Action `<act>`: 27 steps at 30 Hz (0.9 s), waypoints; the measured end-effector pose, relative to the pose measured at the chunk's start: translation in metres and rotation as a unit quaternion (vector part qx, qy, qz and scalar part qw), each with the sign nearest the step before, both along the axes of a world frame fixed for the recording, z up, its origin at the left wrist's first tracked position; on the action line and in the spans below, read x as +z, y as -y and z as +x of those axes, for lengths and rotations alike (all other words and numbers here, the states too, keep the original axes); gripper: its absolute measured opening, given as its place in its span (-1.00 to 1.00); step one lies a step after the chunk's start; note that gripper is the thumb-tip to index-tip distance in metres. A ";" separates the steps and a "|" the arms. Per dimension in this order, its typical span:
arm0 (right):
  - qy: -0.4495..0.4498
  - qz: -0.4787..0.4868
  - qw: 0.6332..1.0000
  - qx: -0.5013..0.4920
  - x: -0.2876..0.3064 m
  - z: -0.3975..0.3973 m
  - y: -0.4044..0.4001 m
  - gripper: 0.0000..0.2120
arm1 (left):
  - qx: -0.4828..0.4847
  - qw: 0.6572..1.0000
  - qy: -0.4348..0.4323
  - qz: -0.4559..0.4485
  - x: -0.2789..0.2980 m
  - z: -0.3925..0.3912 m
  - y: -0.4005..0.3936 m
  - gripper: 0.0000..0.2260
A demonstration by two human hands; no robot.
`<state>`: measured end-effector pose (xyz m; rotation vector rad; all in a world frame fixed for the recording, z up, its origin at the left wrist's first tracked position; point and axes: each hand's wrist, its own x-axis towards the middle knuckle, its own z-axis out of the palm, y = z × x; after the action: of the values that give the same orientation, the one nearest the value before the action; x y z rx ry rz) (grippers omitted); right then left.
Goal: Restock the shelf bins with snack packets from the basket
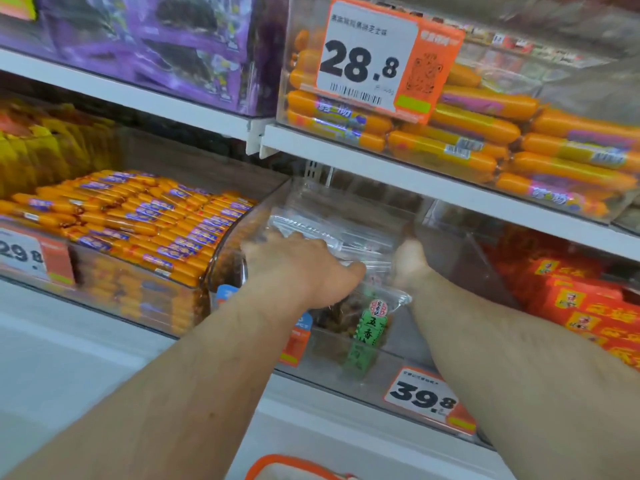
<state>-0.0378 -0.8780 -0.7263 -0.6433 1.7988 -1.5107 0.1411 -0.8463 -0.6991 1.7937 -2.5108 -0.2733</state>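
Fingers of L hand [298, 261] curl over clear packet [349, 299] w/ green label, R hand [410, 259] grips its far side, both inside middle bin [460, 258]. Placing step; next: seat it flat, let go, back to basket [294, 467].

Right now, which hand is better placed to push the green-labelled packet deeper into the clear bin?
Left, probably. The left hand lies on top of the green-labelled packet in the clear bin; the right hand sits beside it near the bin's wall.
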 end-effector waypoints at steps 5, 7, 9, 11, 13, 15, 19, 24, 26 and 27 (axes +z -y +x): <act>0.082 0.087 0.991 -0.066 -0.001 -0.005 -0.024 -0.46 | -0.002 0.998 -0.053 -0.027 0.001 0.009 -0.002 -0.30; 0.133 0.134 0.981 -0.050 -0.001 -0.001 -0.040 -0.30 | -0.005 0.997 -0.060 -0.054 0.000 0.010 -0.007 -0.32; 0.151 0.146 0.977 -0.033 -0.001 0.010 -0.048 -0.24 | -0.005 0.995 -0.061 -0.074 -0.001 0.010 -0.012 -0.34; 0.168 0.129 0.977 -0.015 0.000 0.014 -0.049 -0.17 | -0.005 0.994 -0.062 -0.087 0.000 0.010 -0.016 -0.37; 0.131 0.142 0.981 -0.003 0.001 0.020 -0.051 -0.08 | -0.004 0.993 -0.062 -0.096 0.000 0.011 -0.019 -0.38; 0.131 0.134 0.982 -0.038 0.004 0.018 -0.059 -0.19 | 0.000 0.992 -0.068 -0.102 0.001 0.012 -0.020 -0.37; 0.161 0.144 0.976 -0.033 0.004 0.018 -0.079 -0.37 | 0.003 0.988 -0.084 -0.130 0.000 0.015 -0.021 -0.39; 0.200 0.121 0.970 0.060 0.014 0.035 -0.092 -0.25 | -0.002 0.987 -0.070 -0.144 -0.003 0.013 -0.022 -0.43; 0.202 0.125 0.970 0.043 0.018 0.034 -0.096 -0.26 | 0.001 0.983 -0.088 -0.163 -0.002 0.013 -0.022 -0.43; 0.175 0.123 0.976 0.045 0.020 0.033 -0.098 -0.27 | -0.006 0.978 -0.098 -0.185 0.000 0.012 -0.023 -0.44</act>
<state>-0.0053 -0.7801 -0.7063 -0.3088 1.6256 -1.2257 0.1536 -0.8230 -0.6991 1.5271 -2.2553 0.0197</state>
